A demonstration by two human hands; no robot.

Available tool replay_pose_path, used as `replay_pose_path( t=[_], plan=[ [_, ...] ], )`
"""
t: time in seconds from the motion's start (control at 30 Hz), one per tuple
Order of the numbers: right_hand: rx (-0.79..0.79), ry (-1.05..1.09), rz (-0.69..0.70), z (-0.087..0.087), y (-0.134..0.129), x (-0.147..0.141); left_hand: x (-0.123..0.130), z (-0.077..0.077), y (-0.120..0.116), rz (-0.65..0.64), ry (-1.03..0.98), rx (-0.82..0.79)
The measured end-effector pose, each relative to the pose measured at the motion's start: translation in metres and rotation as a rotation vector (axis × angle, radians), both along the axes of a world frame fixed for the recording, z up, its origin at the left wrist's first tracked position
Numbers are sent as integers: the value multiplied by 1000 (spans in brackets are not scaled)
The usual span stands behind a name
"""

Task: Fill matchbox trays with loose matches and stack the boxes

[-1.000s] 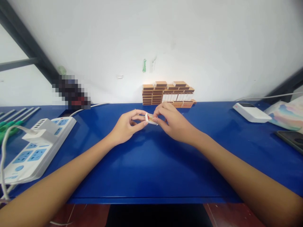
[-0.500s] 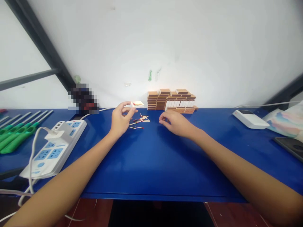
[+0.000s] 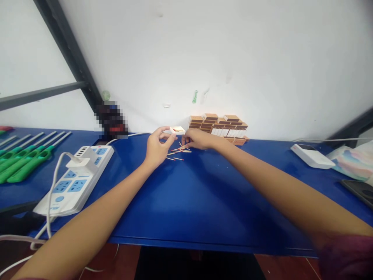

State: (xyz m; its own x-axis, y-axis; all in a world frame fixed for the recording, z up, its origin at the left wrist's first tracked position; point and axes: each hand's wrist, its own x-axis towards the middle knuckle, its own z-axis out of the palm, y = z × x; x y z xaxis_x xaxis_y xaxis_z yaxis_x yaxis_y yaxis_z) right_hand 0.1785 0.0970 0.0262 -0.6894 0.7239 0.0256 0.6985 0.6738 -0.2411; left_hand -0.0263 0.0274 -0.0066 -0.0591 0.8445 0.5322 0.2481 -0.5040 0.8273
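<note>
My left hand (image 3: pixel 159 146) holds a small white matchbox tray (image 3: pixel 177 129) between thumb and fingers, raised above the table, with some matches lying in it. Below it a loose heap of red-tipped matches (image 3: pixel 175 158) lies on the blue table (image 3: pixel 186 202). My right hand (image 3: pixel 198 139) is at the heap's right side, its fingers closed and pointing down at the matches; what they pinch, if anything, is too small to make out. Behind my right hand, stacked brown matchboxes (image 3: pixel 231 121) stand against the wall.
A white power strip (image 3: pixel 87 179) with a plugged-in charger and cables lies at the left, beside green-handled tools (image 3: pixel 32 163). To the right are a white device (image 3: pixel 313 156), a pastel-coloured bag (image 3: pixel 355 159) and a dark phone (image 3: pixel 358 192).
My right hand has moved left to the match heap. My left hand still holds the tray. The whole view has shifted slightly.
</note>
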Motion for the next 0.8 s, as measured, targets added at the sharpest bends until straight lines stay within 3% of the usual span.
replay_pose_path(
  t=[0.2,0.43,0.63,0.8],
  plan=[
    [-57,-63,-27,3,-8,-2,1,-1,0,2,14,-3],
    [-122,-170,-54,15,-57,17,2,0,-3,-17,17,-6],
    [-66,86,-121,9,-95,62,13,0,-17,-104,101,-46],
    [44,296,-191,3,-110,88,22,-1,-31,-221,187,-102]
  ],
)
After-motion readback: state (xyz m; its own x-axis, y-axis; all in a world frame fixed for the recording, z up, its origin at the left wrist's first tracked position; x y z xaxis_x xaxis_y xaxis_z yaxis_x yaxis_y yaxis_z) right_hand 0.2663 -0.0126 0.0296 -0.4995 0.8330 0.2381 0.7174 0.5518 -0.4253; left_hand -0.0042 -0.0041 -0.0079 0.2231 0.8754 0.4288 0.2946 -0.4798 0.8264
